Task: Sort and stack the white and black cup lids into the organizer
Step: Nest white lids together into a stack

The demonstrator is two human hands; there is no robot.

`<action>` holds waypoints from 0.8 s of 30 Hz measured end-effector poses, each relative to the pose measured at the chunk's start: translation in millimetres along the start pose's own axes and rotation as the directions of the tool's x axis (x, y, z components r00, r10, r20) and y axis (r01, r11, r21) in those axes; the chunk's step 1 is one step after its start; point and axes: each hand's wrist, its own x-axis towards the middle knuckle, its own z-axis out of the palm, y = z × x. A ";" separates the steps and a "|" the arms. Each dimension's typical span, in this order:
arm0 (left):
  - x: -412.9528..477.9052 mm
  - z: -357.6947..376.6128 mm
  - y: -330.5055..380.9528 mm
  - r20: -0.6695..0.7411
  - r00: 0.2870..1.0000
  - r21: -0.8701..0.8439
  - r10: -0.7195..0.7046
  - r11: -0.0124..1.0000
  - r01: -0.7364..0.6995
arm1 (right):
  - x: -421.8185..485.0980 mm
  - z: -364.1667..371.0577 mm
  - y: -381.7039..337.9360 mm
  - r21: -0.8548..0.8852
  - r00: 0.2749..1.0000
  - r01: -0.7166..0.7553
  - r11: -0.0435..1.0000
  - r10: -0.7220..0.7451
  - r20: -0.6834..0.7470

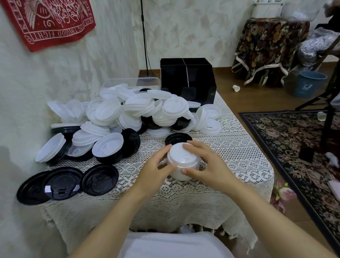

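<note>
Both hands on the stack of white lids (182,160), mid-counter (230,144), near the front edge. Left grip (155,169) and right grip (207,165) each curl round a side of the stack, thumbs on its near wall. Stack is upright on the lace cloth. Black lid (177,138) sits just behind it. Mixed pile of white and black lids (123,116) heaped back-left. Three black lids (67,182) overlap in a row at the front-left edge. Black organizer (187,76) at the counter's far end, touching the pile. Its compartments' contents can't be seen.

The red wall cloth (48,18) bears the word "FIGHT".
</note>
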 end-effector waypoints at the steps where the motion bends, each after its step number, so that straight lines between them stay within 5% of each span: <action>1: 0.1 0.5 0.0 0.001 1.000 -0.004 -0.003 1.000 0.003 | -0.1 0.5 -0.7 -0.012 1.000 0.002 1.000 -0.002 -0.010; 10: 5.1 1.8 -9.0 0.029 0.999 -0.001 -0.024 1.000 0.024 | -4.9 9.3 5.2 0.105 0.999 0.006 0.994 -0.001 -0.042; 24: 7.6 -1.5 -17.5 0.102 0.994 -0.042 -0.048 0.998 0.053 | -6.1 15.7 3.2 0.055 0.995 0.010 0.998 -0.004 -0.103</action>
